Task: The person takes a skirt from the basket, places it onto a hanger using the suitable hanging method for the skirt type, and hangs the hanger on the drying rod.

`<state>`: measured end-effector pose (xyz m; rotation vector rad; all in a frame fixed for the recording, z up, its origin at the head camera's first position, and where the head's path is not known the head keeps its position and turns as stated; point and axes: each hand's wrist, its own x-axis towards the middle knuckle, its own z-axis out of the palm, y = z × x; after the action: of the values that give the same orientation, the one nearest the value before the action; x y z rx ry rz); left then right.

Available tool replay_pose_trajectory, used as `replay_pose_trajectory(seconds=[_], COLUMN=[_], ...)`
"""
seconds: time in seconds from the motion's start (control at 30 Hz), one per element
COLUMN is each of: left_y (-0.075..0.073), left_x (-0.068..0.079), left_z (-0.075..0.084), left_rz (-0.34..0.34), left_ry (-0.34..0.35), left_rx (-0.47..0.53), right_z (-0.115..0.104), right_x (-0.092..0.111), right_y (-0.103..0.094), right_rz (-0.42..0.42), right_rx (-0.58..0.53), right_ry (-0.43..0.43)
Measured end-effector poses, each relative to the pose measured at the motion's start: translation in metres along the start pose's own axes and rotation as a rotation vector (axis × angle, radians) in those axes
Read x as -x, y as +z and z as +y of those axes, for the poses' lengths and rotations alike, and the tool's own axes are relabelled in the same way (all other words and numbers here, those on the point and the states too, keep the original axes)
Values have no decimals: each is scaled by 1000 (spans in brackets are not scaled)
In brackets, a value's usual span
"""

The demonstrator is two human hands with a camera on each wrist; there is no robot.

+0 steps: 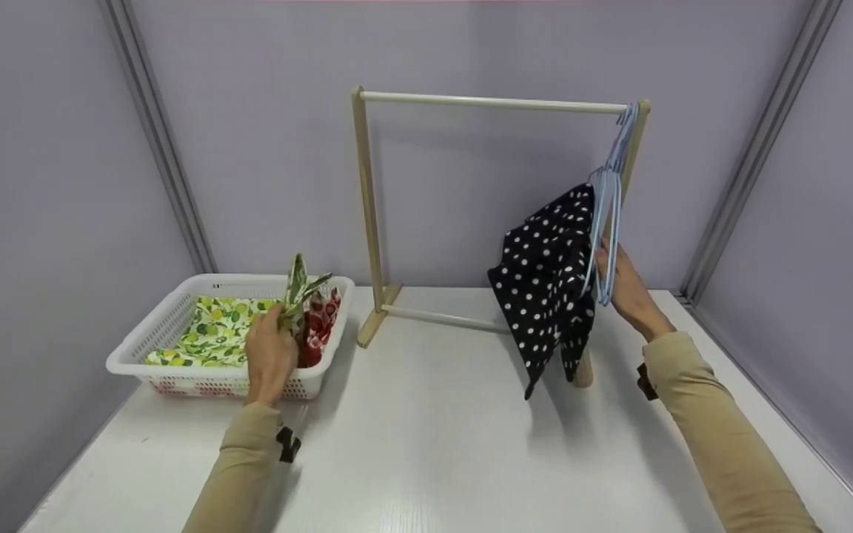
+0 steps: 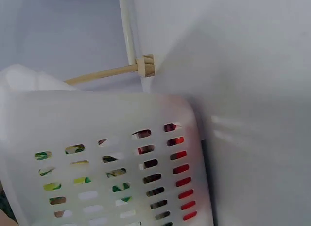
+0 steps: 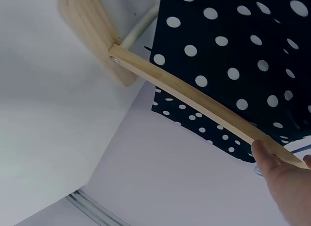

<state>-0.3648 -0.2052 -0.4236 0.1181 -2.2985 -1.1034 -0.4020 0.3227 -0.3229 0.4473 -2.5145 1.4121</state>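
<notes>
The left hand (image 1: 271,352) reaches over the front of a white basket (image 1: 212,372), its fingers pinched on a green cloth (image 1: 298,287). This cloth has a pale leafy print and stands up in crumpled, pointed folds above the hand, at the basket's right end. Beside it in the basket lie a white cloth (image 1: 223,326) printed with yellow and green fruit and leaves, spread fairly flat with soft wrinkles, and a bunched red cloth (image 1: 323,322) with a darker and lighter pattern. Bits of red, green and yellow show through the basket's slots in the left wrist view.

The right hand (image 1: 630,289) is at the right post (image 3: 194,99) of a wooden rack, its thumb laid against the wood and its fingers closed around it, partly hidden by light blue hangers (image 1: 604,229). The hangers are bunched at the right end of the rack's white top bar (image 1: 497,101). Next to them hangs a black cloth (image 1: 545,274) with white polka dots, draped in loose folds, its lower edge falling in uneven points above the white table (image 1: 426,444).
</notes>
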Motion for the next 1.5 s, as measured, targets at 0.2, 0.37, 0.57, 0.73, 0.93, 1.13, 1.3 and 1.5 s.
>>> replay_pose_trajectory(seconds=[0.2, 0.37, 0.57, 0.73, 0.93, 1.13, 1.3, 1.5], left_y=[-1, 0, 2, 6, 20, 34, 44, 53], left_x=[-6, -11, -14, -12, -8, -1, 6, 10], left_z=[19, 39, 59, 77, 98, 113, 124, 136], left_rz=[34, 66, 116, 118, 88, 89, 56, 28], left_ry=[59, 118, 205, 258, 332, 414, 444, 467], left_rx=[91, 135, 165, 189, 220, 227, 236, 242], right_z=[-4, 14, 30, 32, 31, 29, 27, 19], right_x=[12, 5, 4, 10, 22, 35, 45, 57], right_y=[3, 4, 8, 12, 19, 28, 36, 50], right_rz=[-13, 40, 187, 283, 494, 565, 616, 744], right_rx=[-7, -45, 137, 181, 151, 140, 97, 42], right_ry=[5, -86, -95, -80, -18, -47, -134, -383])
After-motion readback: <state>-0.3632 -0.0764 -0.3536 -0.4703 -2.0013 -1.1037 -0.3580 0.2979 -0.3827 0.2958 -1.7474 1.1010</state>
